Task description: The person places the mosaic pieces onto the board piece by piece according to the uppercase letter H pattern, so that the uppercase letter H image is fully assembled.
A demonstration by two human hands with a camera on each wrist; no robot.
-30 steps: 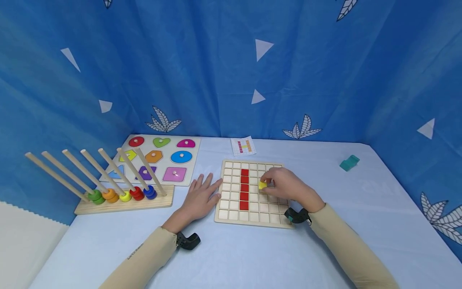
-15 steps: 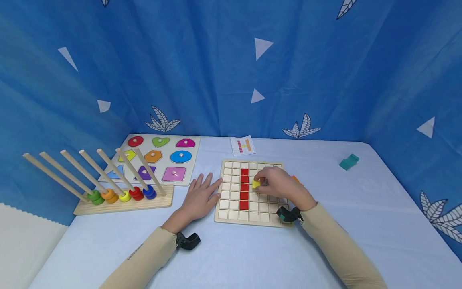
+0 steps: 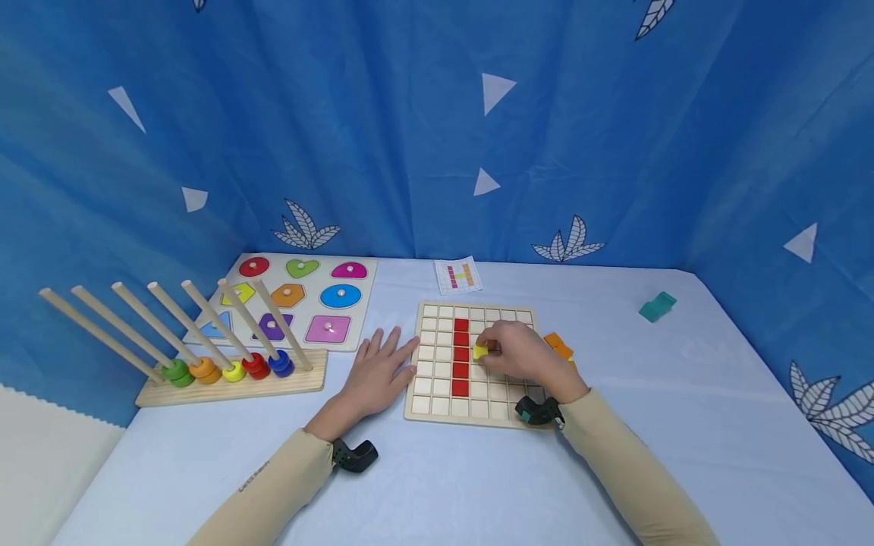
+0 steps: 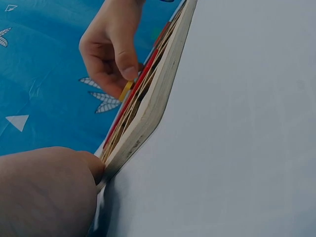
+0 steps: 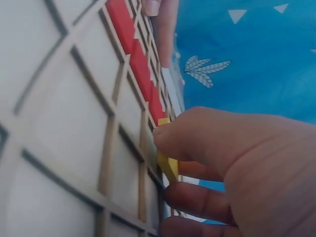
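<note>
My right hand (image 3: 515,353) pinches a small yellow square tile (image 3: 480,352) between thumb and fingertips, low over a wooden grid board (image 3: 440,406). In the right wrist view the yellow tile (image 5: 169,160) stands tilted close beside a row of red tiles (image 5: 140,64). That red column (image 3: 460,370) runs down the left-middle of the grid, one square left of the yellow tile. My left hand (image 3: 378,375) lies with straight fingers at the board's left edge. Part of this hand (image 4: 49,190) shows against the board's rim in the left wrist view. The squares under my right palm are hidden.
Orange tiles (image 3: 558,345) lie just right of the board, partly behind my right wrist. A printed pattern card (image 3: 459,276) is behind the board. To the left stand a peg rack with coloured rings (image 3: 232,390) and a knobbed shape puzzle (image 3: 315,312). Teal pieces (image 3: 658,306) lie far right.
My right hand has moved left across the grid with the yellow tile, towards the red column, uncovering the orange tiles. My left hand stays in place.
</note>
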